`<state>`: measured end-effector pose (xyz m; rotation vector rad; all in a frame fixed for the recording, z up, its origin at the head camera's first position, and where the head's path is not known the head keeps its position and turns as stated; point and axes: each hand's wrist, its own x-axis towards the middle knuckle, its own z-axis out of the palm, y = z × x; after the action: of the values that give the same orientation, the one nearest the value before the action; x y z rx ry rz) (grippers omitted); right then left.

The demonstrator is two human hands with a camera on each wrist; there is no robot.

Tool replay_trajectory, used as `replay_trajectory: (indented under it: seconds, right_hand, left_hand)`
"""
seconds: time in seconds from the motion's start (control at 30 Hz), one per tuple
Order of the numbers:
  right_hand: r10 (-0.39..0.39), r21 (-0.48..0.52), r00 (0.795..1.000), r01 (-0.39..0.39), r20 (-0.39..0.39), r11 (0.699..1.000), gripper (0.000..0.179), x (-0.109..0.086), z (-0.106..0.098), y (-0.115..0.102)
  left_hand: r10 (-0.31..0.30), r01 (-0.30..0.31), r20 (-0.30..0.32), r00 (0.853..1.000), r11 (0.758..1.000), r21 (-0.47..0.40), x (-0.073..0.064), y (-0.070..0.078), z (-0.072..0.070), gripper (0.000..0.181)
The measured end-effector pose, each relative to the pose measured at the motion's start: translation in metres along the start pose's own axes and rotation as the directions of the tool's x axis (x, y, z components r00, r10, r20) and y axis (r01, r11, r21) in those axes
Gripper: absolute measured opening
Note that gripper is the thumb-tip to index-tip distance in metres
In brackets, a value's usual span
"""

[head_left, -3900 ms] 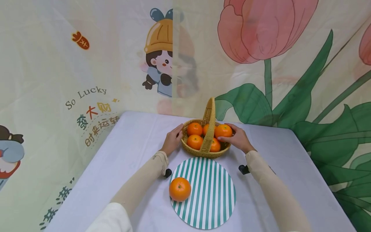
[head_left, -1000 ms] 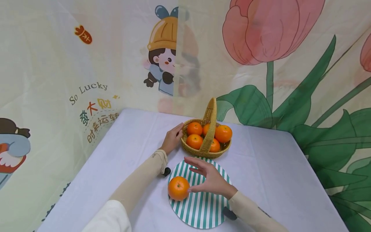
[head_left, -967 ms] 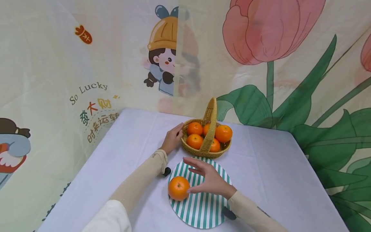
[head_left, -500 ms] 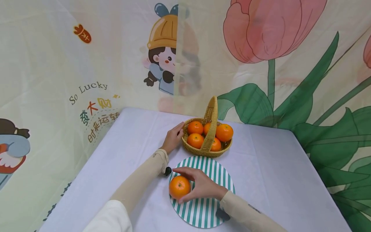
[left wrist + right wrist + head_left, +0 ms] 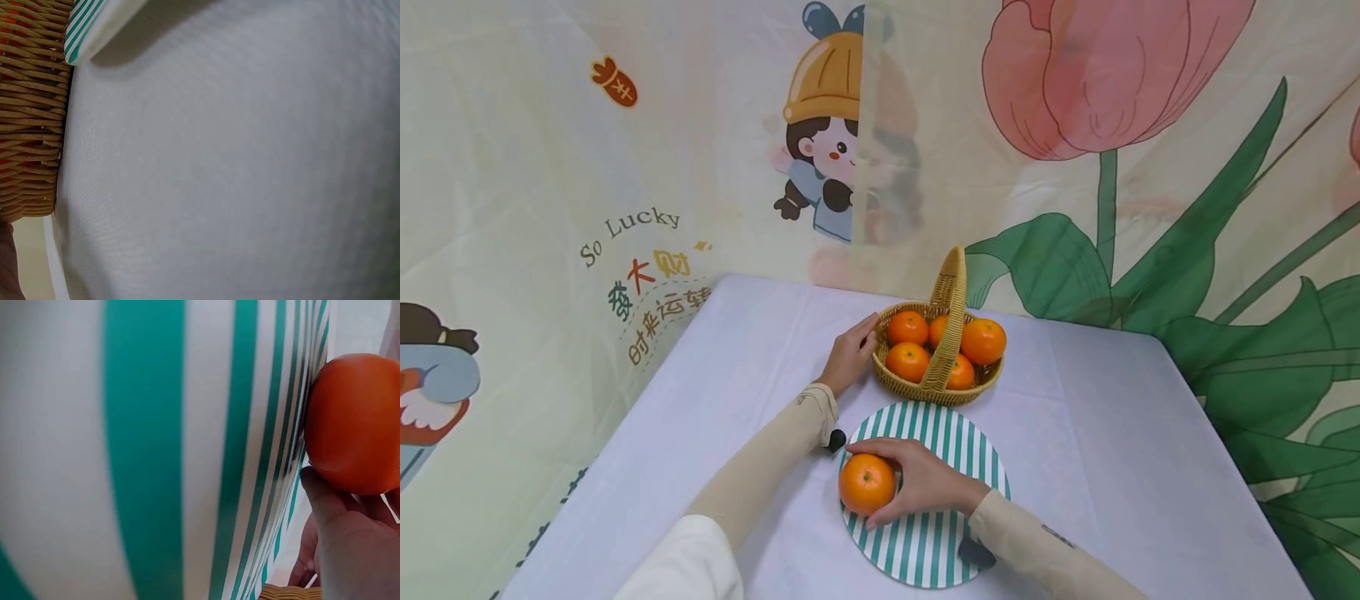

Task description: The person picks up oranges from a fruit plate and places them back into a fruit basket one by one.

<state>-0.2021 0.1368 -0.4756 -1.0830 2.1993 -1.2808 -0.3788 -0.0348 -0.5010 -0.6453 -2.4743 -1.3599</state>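
A single orange [image 5: 867, 484] sits at the left side of a round plate [image 5: 936, 550] with green and white stripes. My right hand [image 5: 925, 479] holds this orange from its right, thumb at the near side and fingers round the far side. In the right wrist view, fingers touch the underside of the orange [image 5: 356, 425]. Behind the plate stands a wicker basket [image 5: 910, 392] with a tall handle and several oranges [image 5: 908, 362] inside. My left hand [image 5: 850, 357] holds the basket's left rim; some of its fingertips are hidden. The left wrist view shows the woven basket wall [image 5: 31, 112].
A pale cloth covers the table [image 5: 1150, 467]. Behind it hangs a printed curtain [image 5: 737, 125] with a cartoon figure and tulips. Dark camera mounts sit at both wrists, the right one [image 5: 976, 552] over the plate.
My right hand has left an orange in the basket, come down over the plate, and closed round the orange there. My left hand has stayed at the basket rim.
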Motion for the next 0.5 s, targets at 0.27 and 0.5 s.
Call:
replay_trajectory:
  seconds: [0.27,0.5]
  right_hand:
    - [-0.010,-0.009,1.000,0.010,0.002,1.000,0.088,0.0011,0.0022,0.0022]
    - [0.027,-0.001,1.000,-0.027,-0.008,1.000,0.082,-0.0018,0.0007,-0.0004]
  left_hand:
    - [0.003,-0.003,0.003,1.000,1.000,0.004,-0.0007,-0.0002,-0.0005,0.042]
    - [0.014,-0.014,-0.004,1.000,1.000,0.004,-0.0006,-0.0015,-0.0007,0.042]
